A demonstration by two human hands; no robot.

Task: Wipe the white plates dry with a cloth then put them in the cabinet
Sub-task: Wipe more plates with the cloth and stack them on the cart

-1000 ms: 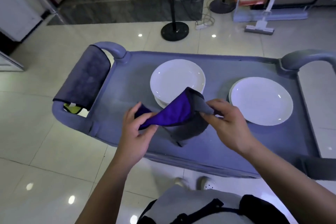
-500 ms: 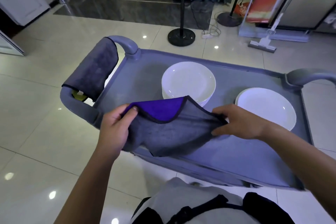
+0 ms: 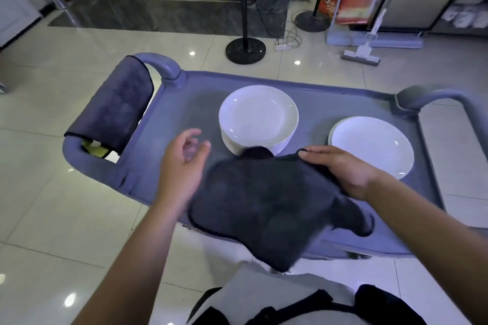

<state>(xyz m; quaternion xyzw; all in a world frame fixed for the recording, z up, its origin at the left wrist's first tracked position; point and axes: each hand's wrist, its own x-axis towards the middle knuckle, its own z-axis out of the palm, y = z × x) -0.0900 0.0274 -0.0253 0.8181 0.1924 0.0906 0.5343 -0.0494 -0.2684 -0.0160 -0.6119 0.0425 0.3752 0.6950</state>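
White plates [image 3: 258, 116] sit stacked at the middle of the cart surface [image 3: 190, 103], toward its far edge; a single plate [image 3: 371, 145] lies toward the right end. The right hand [image 3: 343, 169] pinches the dark cloth [image 3: 269, 203], which drapes over the near edge. The left hand [image 3: 184, 158] hovers open, blurred, holding nothing.

A soft, matt, napped dark cloth [image 3: 266, 200] is seen under the right hand [image 3: 346, 169]. Glossy, smooth white plates [image 3: 258, 113] are seen beyond the hands, on a matt grey plastic-looking cart [image 3: 190, 103]. Polished tiles [image 3: 52, 219] reflect lights below.
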